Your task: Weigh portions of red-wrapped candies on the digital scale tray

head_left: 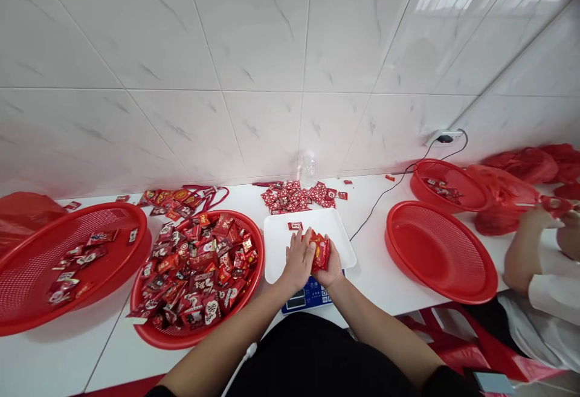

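Observation:
Red candy packets (320, 252) rest in my right hand (334, 266), its fingers curled around their right side. My left hand (298, 259) lies against their left edge, fingers stretched out and thumb touching the packets. Both hands are over the white tray of a digital scale (281, 234). One small red packet (295, 226) lies on the tray, just beyond my left fingertips. The scale's blue front panel (312, 295) with its display shows partly below my wrists.
A red basket (260, 258) heaped with wrapped candies stands left; a larger basket (140, 228) holds several packets. Small packets (290, 199) and a clear bottle (307, 170) are behind the scale. Right are two red baskets (441, 252) (475, 194), a cable (378, 200) and a co-worker's arm (523, 252).

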Tool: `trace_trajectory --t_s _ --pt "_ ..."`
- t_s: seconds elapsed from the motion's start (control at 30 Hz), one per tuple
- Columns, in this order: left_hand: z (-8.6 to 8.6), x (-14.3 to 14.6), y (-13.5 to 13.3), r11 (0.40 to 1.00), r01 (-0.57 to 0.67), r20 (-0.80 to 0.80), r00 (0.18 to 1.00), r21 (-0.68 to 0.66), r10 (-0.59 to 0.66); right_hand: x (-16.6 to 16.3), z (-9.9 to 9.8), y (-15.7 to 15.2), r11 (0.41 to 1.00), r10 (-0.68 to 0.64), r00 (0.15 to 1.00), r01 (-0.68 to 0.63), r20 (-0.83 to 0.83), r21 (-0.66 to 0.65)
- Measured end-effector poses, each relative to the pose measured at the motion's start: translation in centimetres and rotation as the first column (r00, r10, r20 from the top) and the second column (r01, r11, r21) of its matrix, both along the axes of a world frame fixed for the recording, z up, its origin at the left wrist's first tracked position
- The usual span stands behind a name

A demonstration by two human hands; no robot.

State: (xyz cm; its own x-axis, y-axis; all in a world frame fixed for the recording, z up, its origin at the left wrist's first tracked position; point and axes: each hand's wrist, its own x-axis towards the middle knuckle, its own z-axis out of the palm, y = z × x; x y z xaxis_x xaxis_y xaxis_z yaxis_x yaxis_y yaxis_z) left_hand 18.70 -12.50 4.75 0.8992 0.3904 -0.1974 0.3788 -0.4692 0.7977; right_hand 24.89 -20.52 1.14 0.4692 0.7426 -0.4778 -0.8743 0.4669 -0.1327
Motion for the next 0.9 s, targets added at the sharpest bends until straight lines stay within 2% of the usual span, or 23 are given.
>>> trace_trajectory --t_s 0.13,0.27,0.4,0.5,0.57,0.67,0.8,0.9 --pt "0.7 -0.3 -0.5 0.998 0.009 0.09 0.996 -0.057 -0.003 -0.3 0.2 -0.7 0.999 -0.041 0.998 0.041 -0.041 0.001" --pt "0.4 -0.8 0.1 0.986 -0.009 0.272 0.961 -0.165 0.054 0.1 1.1 -1.8 0.999 -0.034 0.999 0.035 -0.024 0.022" --pt "-1.5 -1.9 2.8 0.959 -0.147 0.333 0.915 -0.244 0.225 2.2 2.9 -4.6 0.991 -0.134 0.984 0.136 0.12 -0.01" --pt "-3.9 -3.8 6.4 0.954 -0.291 0.278 0.913 -0.073 0.299 4.9 4.2 -8.1 0.946 -0.287 0.923 0.316 0.257 -0.077" --pt "-5.3 -5.5 9.2 0.929 -0.355 0.205 0.922 0.106 0.329 7.0 4.7 -11.1 0.891 -0.384 0.865 0.439 0.324 -0.115" --pt "-7.0 -8.3 13.0 0.883 -0.364 0.075 0.93 0.296 0.359 10.0 4.5 -15.9 0.741 -0.593 0.728 0.661 0.344 -0.12" --pt "-8.1 -10.7 15.6 0.892 -0.189 -0.076 0.968 0.41 0.24 12.8 3.3 -21.4 0.566 -0.775 0.595 0.803 0.214 -0.184" --pt "-7.5 -10.7 15.9 0.862 -0.12 -0.109 0.974 0.492 0.198 13.9 2.1 -23.8 0.404 -0.889 0.453 0.848 0.072 -0.343"
